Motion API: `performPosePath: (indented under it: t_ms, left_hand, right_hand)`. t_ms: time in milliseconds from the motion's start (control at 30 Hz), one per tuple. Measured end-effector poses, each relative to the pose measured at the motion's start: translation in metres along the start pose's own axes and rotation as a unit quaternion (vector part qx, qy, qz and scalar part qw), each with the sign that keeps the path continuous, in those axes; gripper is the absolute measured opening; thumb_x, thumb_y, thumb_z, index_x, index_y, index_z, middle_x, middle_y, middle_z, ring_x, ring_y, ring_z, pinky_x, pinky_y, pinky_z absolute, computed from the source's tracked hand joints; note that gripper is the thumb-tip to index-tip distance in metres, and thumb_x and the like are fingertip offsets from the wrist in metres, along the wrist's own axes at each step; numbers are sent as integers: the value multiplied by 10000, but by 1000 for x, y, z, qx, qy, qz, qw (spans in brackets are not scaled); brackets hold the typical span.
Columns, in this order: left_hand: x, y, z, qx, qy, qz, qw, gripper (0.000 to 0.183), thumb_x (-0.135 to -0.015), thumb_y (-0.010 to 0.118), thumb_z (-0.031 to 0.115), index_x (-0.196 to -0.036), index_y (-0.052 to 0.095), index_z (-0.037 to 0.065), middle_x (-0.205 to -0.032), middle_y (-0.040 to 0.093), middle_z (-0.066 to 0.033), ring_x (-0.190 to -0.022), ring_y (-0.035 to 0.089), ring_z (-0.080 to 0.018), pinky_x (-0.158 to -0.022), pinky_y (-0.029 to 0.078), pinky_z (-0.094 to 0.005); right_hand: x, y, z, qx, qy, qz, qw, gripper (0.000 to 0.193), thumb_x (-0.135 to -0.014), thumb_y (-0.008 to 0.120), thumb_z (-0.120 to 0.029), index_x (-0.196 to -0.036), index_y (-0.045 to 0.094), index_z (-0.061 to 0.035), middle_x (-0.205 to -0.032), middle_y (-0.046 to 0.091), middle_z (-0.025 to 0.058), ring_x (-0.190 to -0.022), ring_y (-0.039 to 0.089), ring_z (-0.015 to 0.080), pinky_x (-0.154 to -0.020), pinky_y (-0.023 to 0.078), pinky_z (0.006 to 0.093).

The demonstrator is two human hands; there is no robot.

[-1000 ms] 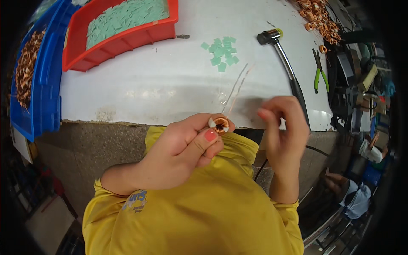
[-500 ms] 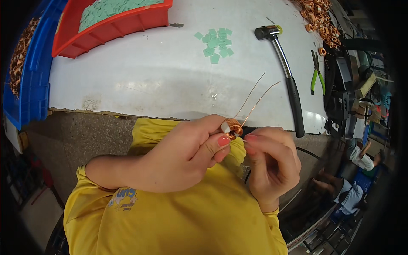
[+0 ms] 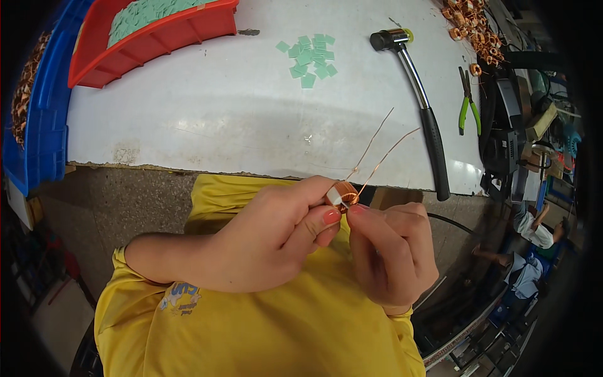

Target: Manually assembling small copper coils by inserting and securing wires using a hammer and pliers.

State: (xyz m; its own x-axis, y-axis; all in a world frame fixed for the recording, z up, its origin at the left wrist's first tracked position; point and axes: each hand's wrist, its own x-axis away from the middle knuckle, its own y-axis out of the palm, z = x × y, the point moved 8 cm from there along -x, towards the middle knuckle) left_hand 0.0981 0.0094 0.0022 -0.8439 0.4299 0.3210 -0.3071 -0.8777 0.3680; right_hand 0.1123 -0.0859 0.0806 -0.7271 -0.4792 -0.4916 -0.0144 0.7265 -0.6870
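Note:
My left hand [image 3: 276,235] grips a toroidal copper-wire coil [image 3: 343,191] between thumb and fingers, just past the bench's front edge. A pale piece shows on the coil's left side, and two long wire ends rise from it over the bench. My right hand [image 3: 396,251] is closed in a pinch at the coil's open centre, thumb and forefinger together. A thin pale sliver shows by its fingertips inside the ring; what it is I cannot make out. Small green square sheets [image 3: 306,58] lie in a loose cluster on the bench beyond.
On the white bench [image 3: 220,135] lie a hammer [image 3: 414,85] and green-handled pliers [image 3: 468,110] to the right. More copper coils [image 3: 480,34] are heaped far right. A red bin [image 3: 151,50] of green sheets and a blue crate [image 3: 44,125] of coils stand left. Two people sit at right.
My right fingertips have moved left, up against the coil's centre, where they were slightly apart from it. The left hand keeps its hold; the view has shifted slightly.

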Motion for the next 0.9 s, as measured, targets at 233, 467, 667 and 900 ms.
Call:
performPosePath:
  t_ms: [233,467,667,900]
  left_hand:
    - [0,-4,10,-98,68,44,992,287,-893,398,-37,-1162,493,-12,-737,505,2,-610,413,-73,-530,340,-171]
    - [11,-10,16,-157,81,79,981,379,-799,495,-75,-1168,488,9,-769,558,-38,-630,496,-149,-570,423,-242]
    - [-15,-1,9,-148,179,69,970,171,-905,470,58,-1071,501,27,-739,566,-57,-585,440,-142,-518,351,-258]
    - [5,-8,48,-81,157,105,979,132,-933,490,139,-990,523,25,-658,539,-35,-560,419,-112,-501,331,-242]
  right_hand:
    - [-1,6,1,15,-15,8,1000,301,-591,632,152,-849,650,-2,-697,504,44,-573,405,149,-504,365,250]
    - [-11,14,-9,47,-38,-36,998,272,-633,594,157,-857,633,7,-699,498,66,-545,391,176,-473,363,271]
    - [5,2,3,93,-13,21,995,183,-840,584,-14,-1017,628,-16,-821,630,118,-620,554,222,-565,463,250]
    - [14,-18,47,-32,126,135,982,233,-861,547,-35,-1086,589,7,-938,640,128,-764,607,243,-623,481,267]
